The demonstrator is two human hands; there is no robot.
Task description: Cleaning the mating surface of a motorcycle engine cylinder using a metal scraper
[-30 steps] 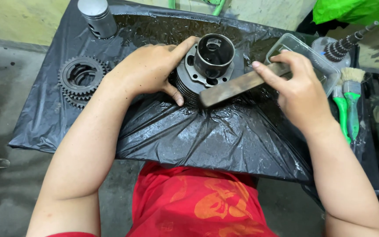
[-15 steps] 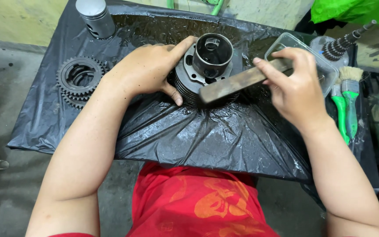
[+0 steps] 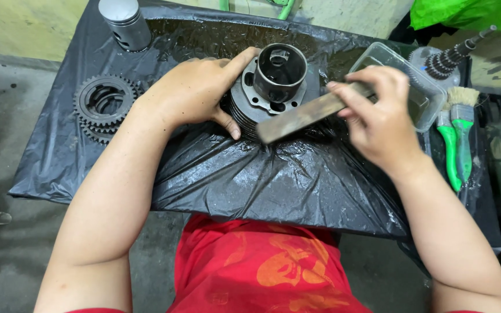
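Cylinder: I see a dark finned engine cylinder (image 3: 273, 87) sitting on the black plastic sheet (image 3: 250, 174) that covers the bench, towards the far middle, its round bore facing up at me.
Left hand: my left hand (image 3: 195, 90) lies spread against the cylinder's left side, fingers curled round the fins, the forefinger reaching along its top edge and the thumb pressed low at the front; it is open only as wide as the part it steadies.
Right hand: my right hand (image 3: 381, 116) is closed round one end of a flat, worn metal bar (image 3: 308, 113), fingers wrapped over it.
Bar: it slants from the right hand down to the left, its free end lying across the front right of the cylinder's flat top face, touching it.
Left of the bench: a stack of toothed gears (image 3: 102, 104) lies well apart from the cylinder, and a grey piston (image 3: 124, 23) stands at the far left corner.
Right of the bench: a clear plastic tub (image 3: 418, 87) sits just behind my right hand, with a geared shaft (image 3: 450, 58) beyond it and two green-handled brushes (image 3: 456, 139) beside it.
Near edge: my red shirt (image 3: 256, 266) shows below the sheet.
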